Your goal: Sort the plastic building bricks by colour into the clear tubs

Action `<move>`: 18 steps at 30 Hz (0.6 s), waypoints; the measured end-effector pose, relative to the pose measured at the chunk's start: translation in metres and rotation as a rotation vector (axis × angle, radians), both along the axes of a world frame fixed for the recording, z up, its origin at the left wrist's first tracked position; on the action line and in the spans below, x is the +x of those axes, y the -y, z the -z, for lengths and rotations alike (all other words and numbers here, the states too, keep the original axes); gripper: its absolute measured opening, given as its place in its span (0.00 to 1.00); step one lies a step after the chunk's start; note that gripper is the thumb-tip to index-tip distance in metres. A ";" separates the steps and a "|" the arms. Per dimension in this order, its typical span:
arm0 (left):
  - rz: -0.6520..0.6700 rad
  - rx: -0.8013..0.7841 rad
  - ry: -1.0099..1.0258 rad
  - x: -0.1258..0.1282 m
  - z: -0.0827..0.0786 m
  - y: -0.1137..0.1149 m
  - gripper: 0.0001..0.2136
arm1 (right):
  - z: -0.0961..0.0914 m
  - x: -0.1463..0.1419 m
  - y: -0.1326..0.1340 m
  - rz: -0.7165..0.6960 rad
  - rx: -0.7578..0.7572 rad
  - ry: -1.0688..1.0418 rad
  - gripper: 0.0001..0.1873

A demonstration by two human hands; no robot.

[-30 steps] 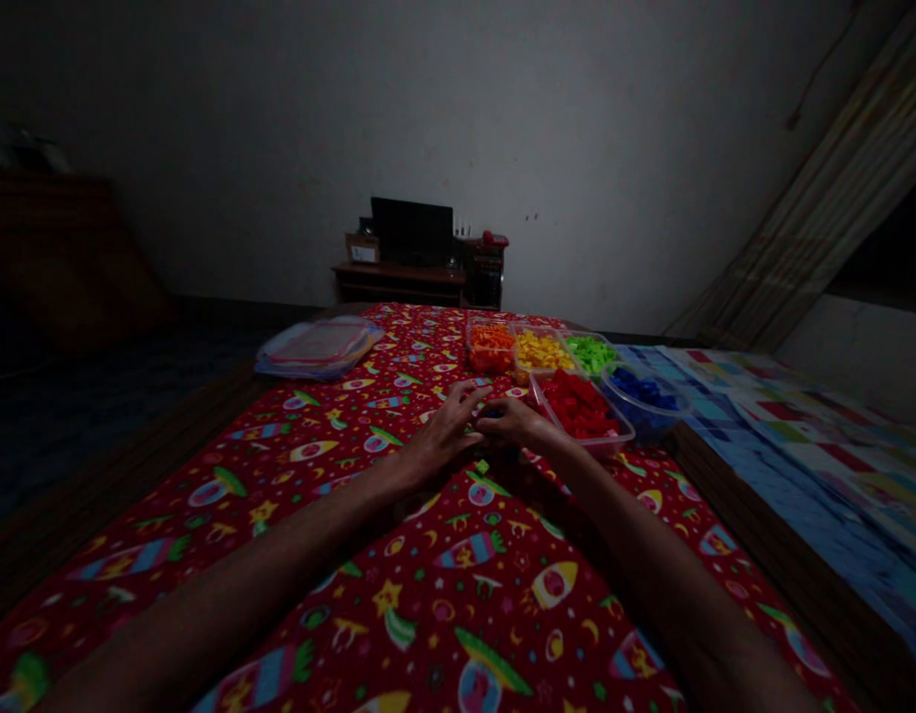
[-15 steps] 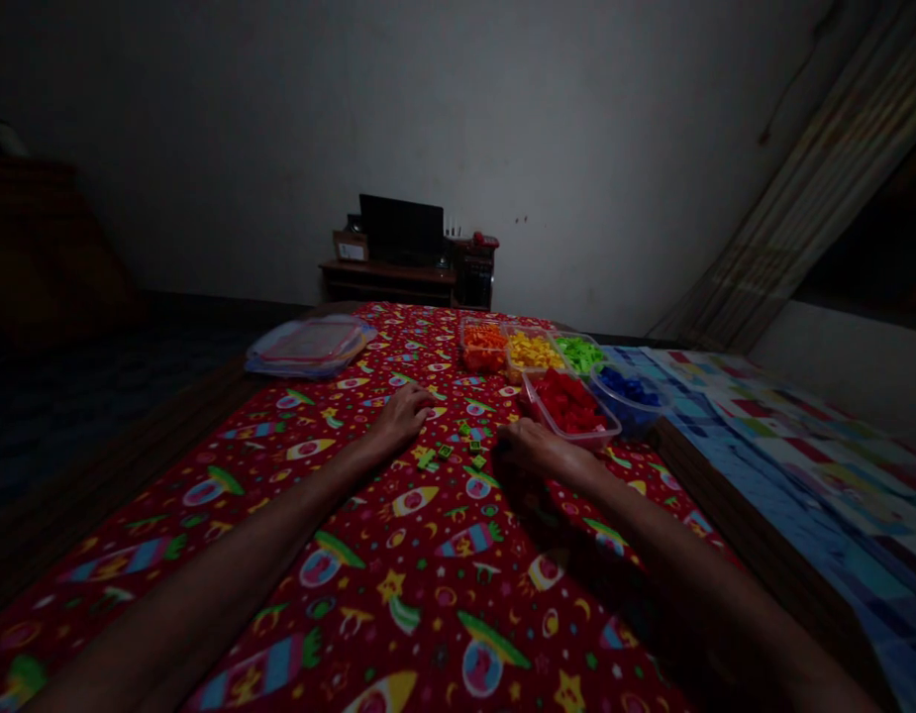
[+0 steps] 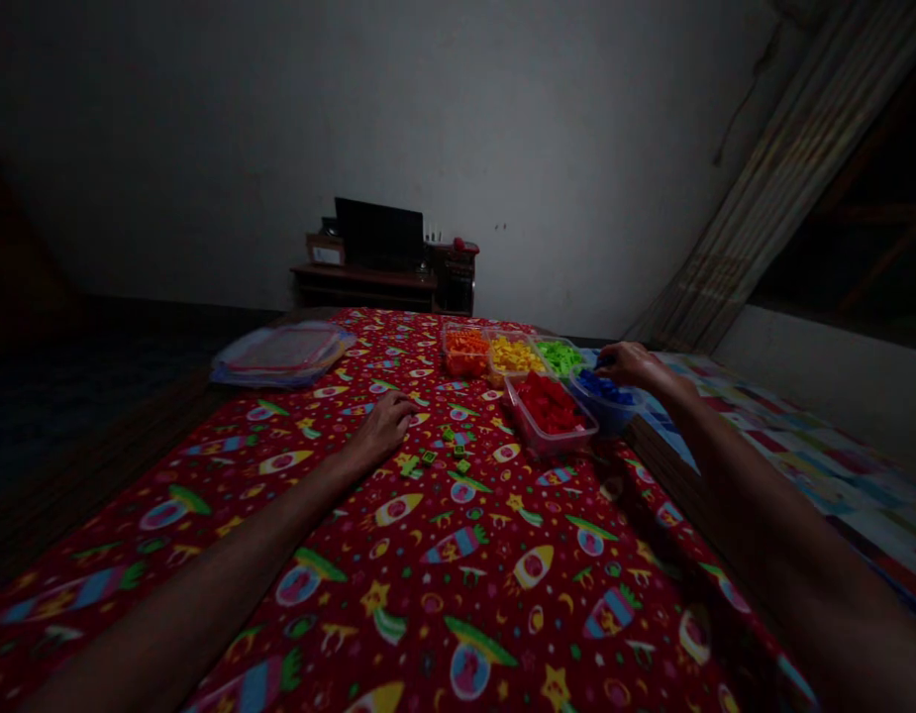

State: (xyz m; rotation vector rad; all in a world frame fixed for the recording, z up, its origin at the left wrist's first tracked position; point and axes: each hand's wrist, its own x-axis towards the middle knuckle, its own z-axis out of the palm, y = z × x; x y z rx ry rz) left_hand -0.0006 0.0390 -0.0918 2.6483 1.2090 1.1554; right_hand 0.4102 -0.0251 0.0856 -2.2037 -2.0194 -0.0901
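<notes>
My left hand (image 3: pixel 387 423) lies on the red patterned cloth (image 3: pixel 428 614), fingers loosely stretched and holding nothing. Just to its right are several small green toy bricks (image 3: pixel 429 458) scattered on the cloth. My right hand (image 3: pixel 630 363) is raised over the round tub of blue bricks (image 3: pixel 613 416), its fingers pinched together. A dark blue brick (image 3: pixel 604 362) appears between the fingertips, though the dim light blurs its shape. Left of that tub stands a clear box of red bricks (image 3: pixel 553 446).
Behind the red box stand clear boxes of orange bricks (image 3: pixel 466 362), yellow bricks (image 3: pixel 516 358) and light green bricks (image 3: pixel 559 356). Stacked plastic lids (image 3: pixel 283 355) lie at the far left. A monitor (image 3: pixel 380 234) stands on a desk by the wall. Right of the table is a checkered bedspread (image 3: pixel 799 436).
My right hand has moved from the cloth beside the green bricks up and right to the blue tub. My left hand stays resting. The view has shifted slightly right.
</notes>
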 end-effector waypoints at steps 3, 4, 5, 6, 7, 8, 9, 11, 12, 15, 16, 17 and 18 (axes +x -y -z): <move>-0.001 0.013 0.001 0.000 0.001 0.000 0.12 | 0.001 0.021 -0.009 0.072 -0.075 -0.005 0.19; -0.002 0.013 -0.001 0.000 0.001 0.000 0.12 | 0.002 0.025 -0.011 0.075 -0.041 0.008 0.19; -0.003 0.012 -0.006 0.000 0.000 0.001 0.12 | 0.003 0.028 -0.013 0.072 0.006 0.028 0.19; -0.005 0.010 -0.010 0.000 0.000 0.001 0.12 | 0.004 0.029 -0.015 0.065 0.050 0.047 0.18; -0.007 0.009 -0.014 0.000 -0.001 0.002 0.12 | 0.006 0.028 -0.017 0.051 0.082 0.060 0.17; -0.009 0.008 -0.017 0.000 -0.001 0.002 0.13 | 0.008 0.026 -0.019 0.030 0.089 0.060 0.17; -0.011 0.007 -0.020 0.000 -0.002 0.003 0.13 | 0.011 0.024 -0.020 0.002 0.066 0.047 0.17; -0.013 0.008 -0.022 -0.001 -0.003 0.003 0.13 | 0.019 0.018 -0.021 -0.053 -0.030 -0.004 0.18; -0.014 0.009 -0.023 -0.001 -0.004 0.004 0.13 | 0.022 0.015 -0.020 -0.075 -0.082 -0.035 0.18; -0.014 0.014 -0.030 -0.001 -0.004 0.005 0.12 | 0.029 0.014 -0.020 -0.105 -0.185 -0.089 0.19; -0.014 0.016 -0.032 -0.001 -0.004 0.005 0.12 | 0.028 0.016 -0.019 -0.104 -0.186 -0.089 0.20; -0.013 0.018 -0.033 -0.001 -0.004 0.005 0.12 | 0.027 0.019 -0.019 -0.099 -0.175 -0.081 0.20; -0.011 0.022 -0.031 -0.001 -0.003 0.005 0.12 | 0.024 0.023 -0.019 -0.089 -0.150 -0.066 0.21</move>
